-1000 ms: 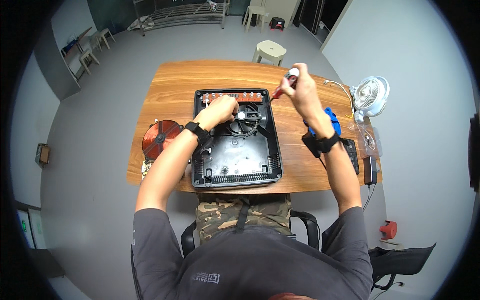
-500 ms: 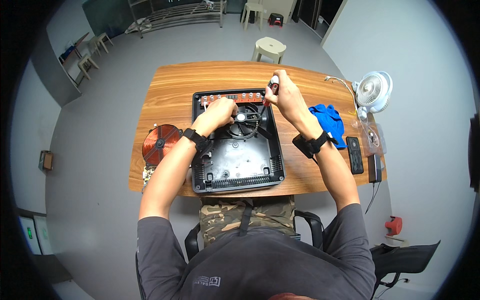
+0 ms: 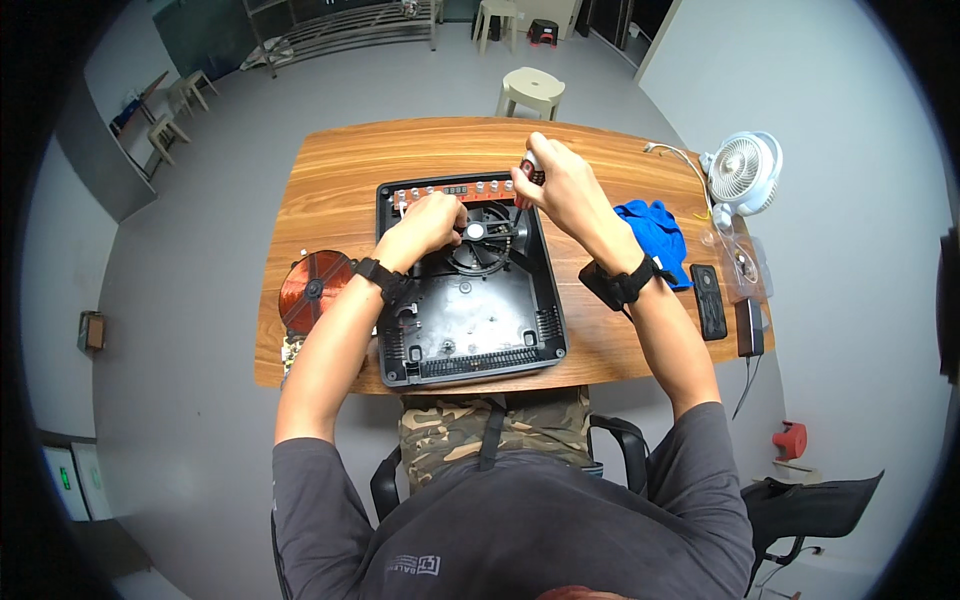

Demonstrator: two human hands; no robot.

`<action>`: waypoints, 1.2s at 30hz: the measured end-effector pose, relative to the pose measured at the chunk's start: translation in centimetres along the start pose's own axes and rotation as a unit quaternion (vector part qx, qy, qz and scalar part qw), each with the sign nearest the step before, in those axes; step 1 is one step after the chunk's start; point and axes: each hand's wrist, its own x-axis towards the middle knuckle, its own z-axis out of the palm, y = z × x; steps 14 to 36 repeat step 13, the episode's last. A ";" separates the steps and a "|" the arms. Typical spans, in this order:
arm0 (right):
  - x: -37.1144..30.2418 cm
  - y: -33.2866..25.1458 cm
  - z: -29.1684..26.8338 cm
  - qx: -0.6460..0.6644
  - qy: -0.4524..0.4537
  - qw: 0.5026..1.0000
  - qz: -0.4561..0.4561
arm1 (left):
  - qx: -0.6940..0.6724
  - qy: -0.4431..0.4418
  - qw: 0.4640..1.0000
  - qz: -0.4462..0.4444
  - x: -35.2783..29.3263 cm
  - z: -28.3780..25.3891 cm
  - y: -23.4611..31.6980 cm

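A black plastic cooktop housing (image 3: 500,310) lies on the table with its hollow inside facing up. Toward its far end sits a round black cooling fan (image 3: 480,262) with a pale hub. My left hand (image 3: 430,225) has its fingers curled at the fan's left side, and the fingertips are partly hidden. In my right hand (image 3: 570,185) is a red-and-black screwdriver (image 3: 525,188), gripped by the handle. It points down, its tip at the right part of the fan's frame. An orange control board (image 3: 430,192) with buttons and a small display runs along the far wall.
Left of the housing lie a copper coil (image 3: 315,292) and a circuit board (image 3: 290,352), partly behind my forearm. To the right are a blue cloth (image 3: 655,240), a black phone-like device (image 3: 709,302), a dark box with a cable (image 3: 749,327), a clear container (image 3: 748,270) and a white fan (image 3: 745,172).
My right hand and the screwdriver have moved slightly left, with the tip still at the fan's right side. The left hand stays at the fan. The whole view has shifted a little.
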 end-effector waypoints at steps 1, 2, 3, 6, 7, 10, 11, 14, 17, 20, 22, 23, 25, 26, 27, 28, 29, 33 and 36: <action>0.3 -0.1 -0.2 -0.015 -0.015 1.000 0.018 | 0.000 -0.001 1.000 0.000 0.0 0.0 0.0; 0.6 -0.2 -0.3 -0.030 -0.029 0.999 0.035 | -0.001 -0.001 1.000 -0.001 0.0 0.0 0.0; 0.7 -0.4 -0.6 -0.052 -0.039 0.997 0.051 | -0.001 -0.002 1.000 -0.001 0.0 -0.1 0.0; 1.1 -0.6 -1.0 -0.106 -0.061 0.989 0.087 | 0.007 -0.001 1.000 0.001 0.1 0.0 0.2; 1.2 -0.6 -1.0 -0.114 -0.065 0.987 0.089 | 0.005 -0.003 1.000 -0.001 0.1 -0.1 0.2; 1.5 -0.3 -1.2 -0.094 -0.084 0.989 0.082 | -0.002 -0.008 1.000 -0.004 0.0 -0.3 0.3; 1.7 0.0 -1.3 -0.080 -0.092 0.989 0.079 | -0.005 -0.008 1.000 -0.004 -0.1 -0.3 0.2; 1.8 0.5 -1.5 -0.029 -0.113 0.992 0.053 | -0.010 -0.010 1.000 -0.004 -0.1 -0.2 0.1; 1.8 0.5 -1.5 -0.029 -0.113 0.992 0.053 | -0.010 -0.010 1.000 -0.004 -0.1 -0.2 0.1; 1.8 0.5 -1.5 -0.029 -0.113 0.992 0.053 | -0.010 -0.010 1.000 -0.004 -0.1 -0.2 0.1; 1.8 0.5 -1.5 -0.029 -0.113 0.992 0.053 | -0.010 -0.010 1.000 -0.004 -0.1 -0.2 0.1; 1.8 0.5 -1.5 -0.029 -0.113 0.992 0.053 | -0.010 -0.010 1.000 -0.004 -0.1 -0.2 0.1; 1.8 0.5 -1.5 -0.029 -0.113 0.992 0.053 | -0.010 -0.010 1.000 -0.004 -0.1 -0.2 0.1; 1.8 0.5 -1.5 -0.029 -0.113 0.992 0.053 | -0.010 -0.010 1.000 -0.004 -0.1 -0.2 0.1; 1.8 0.5 -1.5 -0.029 -0.113 0.992 0.053 | -0.010 -0.010 1.000 -0.004 -0.1 -0.2 0.1; 1.8 0.5 -1.5 -0.029 -0.113 0.992 0.053 | -0.010 -0.010 1.000 -0.004 -0.1 -0.2 0.1; 1.8 0.5 -1.5 -0.029 -0.113 0.992 0.053 | -0.010 -0.010 1.000 -0.004 -0.1 -0.2 0.1; 1.8 0.5 -1.5 -0.029 -0.113 0.992 0.053 | -0.010 -0.010 1.000 -0.004 -0.1 -0.2 0.1; 1.8 0.5 -1.5 -0.029 -0.113 0.992 0.053 | -0.010 -0.010 1.000 -0.004 -0.1 -0.2 0.1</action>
